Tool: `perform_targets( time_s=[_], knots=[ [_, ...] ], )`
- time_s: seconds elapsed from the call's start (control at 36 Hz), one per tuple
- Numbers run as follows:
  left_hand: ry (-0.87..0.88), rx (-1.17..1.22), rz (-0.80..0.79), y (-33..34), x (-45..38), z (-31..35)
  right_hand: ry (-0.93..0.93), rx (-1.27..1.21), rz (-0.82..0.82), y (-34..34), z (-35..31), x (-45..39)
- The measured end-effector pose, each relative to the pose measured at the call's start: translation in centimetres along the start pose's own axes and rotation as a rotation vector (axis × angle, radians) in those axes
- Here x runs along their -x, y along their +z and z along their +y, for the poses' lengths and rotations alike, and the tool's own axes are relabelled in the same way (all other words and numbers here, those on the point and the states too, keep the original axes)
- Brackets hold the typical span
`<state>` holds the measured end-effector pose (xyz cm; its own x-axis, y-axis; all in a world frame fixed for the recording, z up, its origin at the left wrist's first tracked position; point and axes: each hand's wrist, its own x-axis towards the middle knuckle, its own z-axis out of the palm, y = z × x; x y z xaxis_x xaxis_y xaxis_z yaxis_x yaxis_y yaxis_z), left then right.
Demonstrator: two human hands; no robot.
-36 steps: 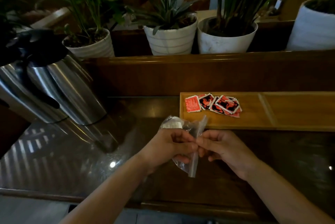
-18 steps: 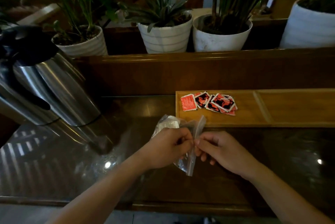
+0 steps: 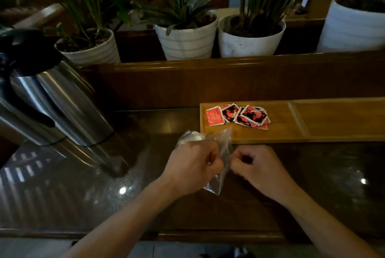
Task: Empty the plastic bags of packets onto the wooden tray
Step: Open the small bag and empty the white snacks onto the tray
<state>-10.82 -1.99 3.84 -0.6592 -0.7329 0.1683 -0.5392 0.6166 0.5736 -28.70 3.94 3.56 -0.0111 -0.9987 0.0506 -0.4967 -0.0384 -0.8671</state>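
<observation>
A clear plastic bag (image 3: pixel 223 147) is pinched between both hands just in front of the wooden tray (image 3: pixel 333 124). My left hand (image 3: pixel 193 166) grips its left side and my right hand (image 3: pixel 256 163) grips the right edge. Something white shows inside the bag at its top left, partly hidden by my left hand. Several red, black and white packets (image 3: pixel 239 114) lie in a loose pile in the tray's left compartment. The tray's right compartment holds nothing.
Two steel thermos jugs (image 3: pixel 58 99) stand at the left on the dark glossy counter (image 3: pixel 83 184). A raised wooden ledge (image 3: pixel 229 78) runs behind the tray, with several white plant pots (image 3: pixel 187 38) beyond it.
Both hands have closed into tighter fists on the bag's edges and stay close together. The bag's top has lifted slightly toward the tray. The packets on the tray are unmoved.
</observation>
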Motion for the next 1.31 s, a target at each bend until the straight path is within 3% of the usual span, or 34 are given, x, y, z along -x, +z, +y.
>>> perform_targets(
  time_s=[0.36, 0.64, 0.83, 0.97, 1.08, 1.31],
  knots=[
    [-0.166, -0.041, 0.037, -5.6, -0.3, -1.1, 0.188, 0.252, -0.007, -4.0, -1.4, -1.0],
    [-0.176, -0.222, 0.345, -6.6, -0.2, 0.3, 0.172, 0.194, -0.010, -4.4, -2.4, -1.3],
    [-0.251, 0.039, 0.253, -7.1, -0.9, 0.4, -0.057, 0.319, 0.141, -4.0, -3.0, -1.3],
    [-0.270, 0.117, 0.238, -6.8, -1.8, 1.1, -0.510, 0.495, 0.271, -2.4, -3.9, -0.8],
    [-0.239, 0.143, 0.227, -6.7, -2.3, 1.5, -0.445, 0.695, 0.184, -1.6, -4.8, -1.0],
    [-0.197, 0.194, 0.223, -6.6, -2.0, 0.7, -0.381, 0.706, 0.104, -1.7, -5.2, -2.6]
  ],
)
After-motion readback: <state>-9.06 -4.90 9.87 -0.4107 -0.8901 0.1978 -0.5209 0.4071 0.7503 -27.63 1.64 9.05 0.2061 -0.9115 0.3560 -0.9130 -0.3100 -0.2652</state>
